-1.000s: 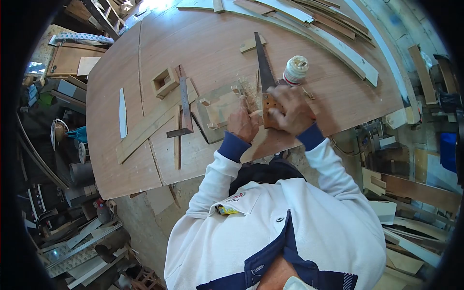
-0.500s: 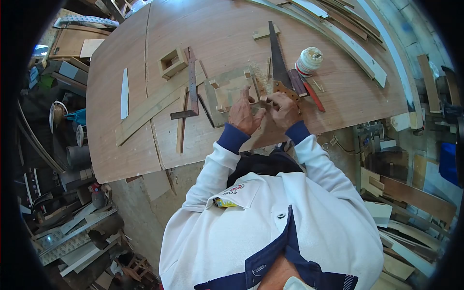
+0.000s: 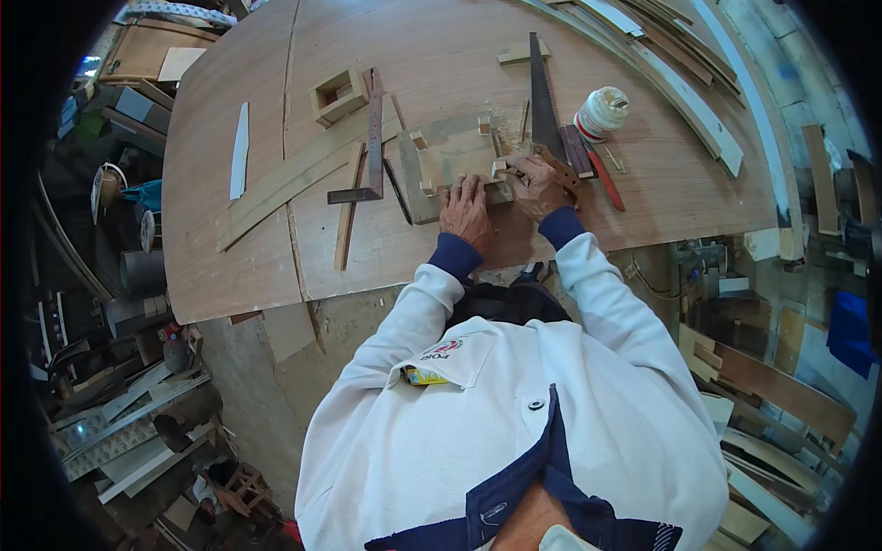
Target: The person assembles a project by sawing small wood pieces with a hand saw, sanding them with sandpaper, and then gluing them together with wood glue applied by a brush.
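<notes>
Bare tabletop (image 3: 661,197): open right of the red-handled tool (image 3: 602,179). Obstacles: handsaw (image 3: 544,106) and glue jar (image 3: 602,112) just beyond the right hand (image 3: 533,184); steel square (image 3: 367,151) and wood strips (image 3: 294,179) left of the left hand (image 3: 464,209).

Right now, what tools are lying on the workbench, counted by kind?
Handsaw: 1
Metal try square: 1
Red-handled tool: 1
Glue jar: 1
Total: 4

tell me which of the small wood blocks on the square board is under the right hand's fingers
The small wood block at the board's near right corner; the right hand pinches it. The other three corner blocks sit untouched.
</notes>
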A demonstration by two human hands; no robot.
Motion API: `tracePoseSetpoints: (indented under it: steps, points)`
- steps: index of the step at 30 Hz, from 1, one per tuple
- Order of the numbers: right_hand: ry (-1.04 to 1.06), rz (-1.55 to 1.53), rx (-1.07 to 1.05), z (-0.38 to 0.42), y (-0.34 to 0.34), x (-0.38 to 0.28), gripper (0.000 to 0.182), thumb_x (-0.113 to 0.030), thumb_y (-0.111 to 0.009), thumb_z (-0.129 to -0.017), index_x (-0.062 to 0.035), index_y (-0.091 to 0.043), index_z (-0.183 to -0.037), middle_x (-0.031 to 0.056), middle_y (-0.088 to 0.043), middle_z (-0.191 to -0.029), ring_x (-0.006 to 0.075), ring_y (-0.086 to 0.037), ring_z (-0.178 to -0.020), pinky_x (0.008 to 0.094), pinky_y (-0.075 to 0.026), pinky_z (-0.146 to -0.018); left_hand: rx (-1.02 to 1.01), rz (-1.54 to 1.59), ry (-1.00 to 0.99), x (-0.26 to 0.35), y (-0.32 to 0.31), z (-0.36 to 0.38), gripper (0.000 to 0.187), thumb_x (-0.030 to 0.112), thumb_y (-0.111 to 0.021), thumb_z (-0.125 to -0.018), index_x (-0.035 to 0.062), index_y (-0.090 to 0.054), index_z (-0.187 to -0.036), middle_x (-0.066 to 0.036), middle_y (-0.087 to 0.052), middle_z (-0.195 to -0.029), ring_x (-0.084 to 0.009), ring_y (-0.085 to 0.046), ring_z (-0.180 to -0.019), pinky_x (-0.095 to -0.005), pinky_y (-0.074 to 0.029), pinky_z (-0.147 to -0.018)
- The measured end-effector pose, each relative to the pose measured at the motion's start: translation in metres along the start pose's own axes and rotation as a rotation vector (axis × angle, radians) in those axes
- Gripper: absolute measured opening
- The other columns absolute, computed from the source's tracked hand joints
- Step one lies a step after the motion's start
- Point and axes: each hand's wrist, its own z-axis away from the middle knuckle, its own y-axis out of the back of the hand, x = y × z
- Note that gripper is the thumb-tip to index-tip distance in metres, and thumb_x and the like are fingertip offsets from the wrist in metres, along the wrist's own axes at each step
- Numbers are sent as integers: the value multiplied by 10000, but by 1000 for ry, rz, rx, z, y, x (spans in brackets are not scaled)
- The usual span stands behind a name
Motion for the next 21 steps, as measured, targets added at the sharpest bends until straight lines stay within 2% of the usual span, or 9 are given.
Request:
tracePoseSetpoints:
  steps: [2, 9, 11, 15, 18, 21]
  points:
    - [27, 18, -13, -1, 1, 0, 241, -114, -695, -805, -63, -679, -1040, 144, -668, -990, 290, -646, -877, 352, -531, -734, 72, -4, -28, 1, 1, -1, 540, 138, -572, -745, -24, -512, -1257, -156, -449, -1337, -356, -400, -1277, -481, -308, -1073]
    - [-19, 40, -55, -2, 2, -6, 240, -118, -674, -809, -53, -668, -1040, 156, -663, -990, 330, -626, -940, 389, -512, -813, 117, -20, -30, 2, -1, -2, 528, 133, -568, -752, -20, -516, -1255, -158, -465, -1315, -357, -414, -1257, -479, -315, -1064]
    - [-28, 31, -43, 0, -2, -2, 267, -116, -638, -768, -66, -666, -1028, 145, -660, -1022, 340, -617, -972, 397, -495, -856, 112, -9, -25, 2, -1, -1, 520, 132, -568, -753, -17, -519, -1248, -160, -466, -1307, -357, -418, -1249, -479, -318, -1060]
    - [11, 35, -56, -1, -2, 1, 273, -119, -640, -768, -70, -662, -1035, 148, -658, -1025, 341, -618, -969, 400, -495, -855, 111, 5, -22, 2, -1, -1, 506, 129, -566, -753, -17, -524, -1236, -163, -467, -1303, -357, -418, -1248, -483, -318, -1059]
    - [32, 44, -106, -2, -1, 0, 311, -112, -647, -766, -78, -648, -1076, 149, -651, -1054, 344, -610, -995, 406, -490, -873, 110, 9, -15, 3, 0, -3, 520, 124, -576, -747, -15, -512, -1244, -163, -466, -1302, -358, -422, -1238, -469, -326, -1054]
    - [-43, -25, -98, -1, 4, -8, 369, -100, -654, -765, -87, -624, -1133, 153, -638, -1095, 348, -587, -1054, 405, -474, -918, 67, 69, 0, 2, 0, -7, 552, 124, -589, -746, -13, -476, -1269, -184, -479, -1281, -369, -429, -1223, -449, -335, -1048]
